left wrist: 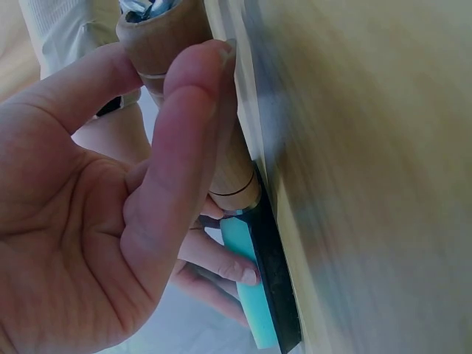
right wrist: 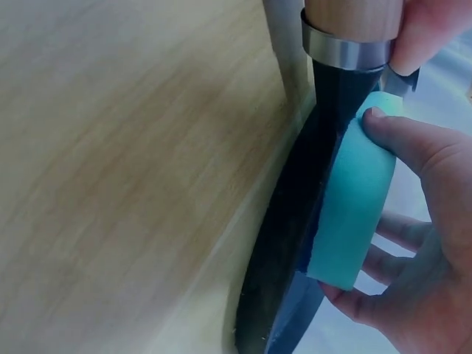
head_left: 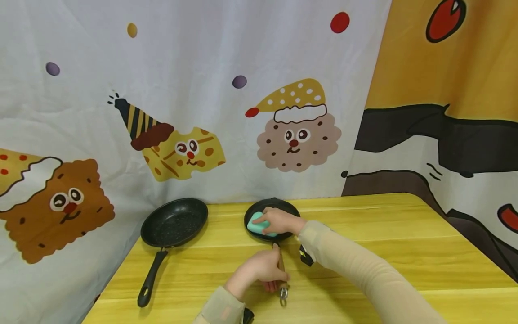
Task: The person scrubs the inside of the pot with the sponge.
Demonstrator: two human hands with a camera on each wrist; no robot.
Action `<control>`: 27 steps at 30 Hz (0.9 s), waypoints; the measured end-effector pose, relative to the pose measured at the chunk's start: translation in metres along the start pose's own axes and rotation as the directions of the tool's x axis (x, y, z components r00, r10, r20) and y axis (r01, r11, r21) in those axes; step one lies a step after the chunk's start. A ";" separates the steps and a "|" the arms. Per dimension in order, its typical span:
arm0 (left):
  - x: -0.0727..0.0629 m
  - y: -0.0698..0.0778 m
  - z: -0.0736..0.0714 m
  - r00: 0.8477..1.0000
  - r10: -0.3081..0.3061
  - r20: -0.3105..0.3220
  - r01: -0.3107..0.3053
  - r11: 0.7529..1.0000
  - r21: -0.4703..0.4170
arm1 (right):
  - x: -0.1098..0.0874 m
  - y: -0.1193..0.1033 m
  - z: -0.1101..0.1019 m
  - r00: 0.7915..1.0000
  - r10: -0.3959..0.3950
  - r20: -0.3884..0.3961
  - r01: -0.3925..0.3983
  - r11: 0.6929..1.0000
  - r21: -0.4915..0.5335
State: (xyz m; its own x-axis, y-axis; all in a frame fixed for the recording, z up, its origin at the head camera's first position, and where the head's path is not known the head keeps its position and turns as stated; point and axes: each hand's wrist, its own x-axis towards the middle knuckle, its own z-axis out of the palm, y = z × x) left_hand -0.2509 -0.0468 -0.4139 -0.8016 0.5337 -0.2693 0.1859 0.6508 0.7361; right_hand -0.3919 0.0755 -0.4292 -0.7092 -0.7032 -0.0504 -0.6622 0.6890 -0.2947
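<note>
A small black frying pan [head_left: 289, 209] with a wooden handle [left wrist: 233, 166] lies on the table. My left hand [head_left: 261, 266] holds that handle, thumb along one side and fingers curled at the other. Inside the pan, my right hand [head_left: 282, 220] grips a teal sponge [head_left: 255, 227] against the cooking surface. In the right wrist view the thumb is on one end of the sponge [right wrist: 352, 203] and the fingertips on its other edge; its dark underside faces the pan. A metal hanging ring [head_left: 283, 294] shows at the handle's end.
To the left lies a larger black frying pan [head_left: 174, 222] with a black handle [head_left: 153, 275] pointing toward me. The yellow wood-grain table [head_left: 384, 234] ends at a white curtain [head_left: 226, 40] printed with cartoon food, close behind both pans.
</note>
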 end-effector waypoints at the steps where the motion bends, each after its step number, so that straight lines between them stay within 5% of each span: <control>1: 0.000 0.000 0.000 1.000 0.000 0.000 0.000 1.000 0.002 | 0.000 -0.001 -0.001 1.000 0.005 0.006 -0.005 1.000 -0.005; 8: -0.001 0.001 0.000 1.000 0.001 -0.013 -0.001 1.000 0.018 | 0.002 -0.007 -0.012 0.992 0.083 0.094 -0.076 0.994 -0.073; 14: -0.002 0.002 0.000 1.000 -0.004 -0.014 0.004 1.000 0.011 | 0.004 -0.009 -0.018 0.988 0.045 0.146 -0.033 0.996 -0.087; 27: -0.003 0.002 -0.001 1.000 -0.007 -0.010 0.007 1.000 0.010 | 0.005 -0.007 -0.012 0.997 0.017 0.072 -0.014 0.999 -0.052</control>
State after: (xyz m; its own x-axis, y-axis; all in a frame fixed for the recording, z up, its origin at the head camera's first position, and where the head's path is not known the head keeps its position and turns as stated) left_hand -0.2492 -0.0476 -0.4113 -0.8086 0.5235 -0.2685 0.1855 0.6599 0.7281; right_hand -0.3938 0.0696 -0.4161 -0.7013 -0.7020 -0.1242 -0.6641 0.7067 -0.2442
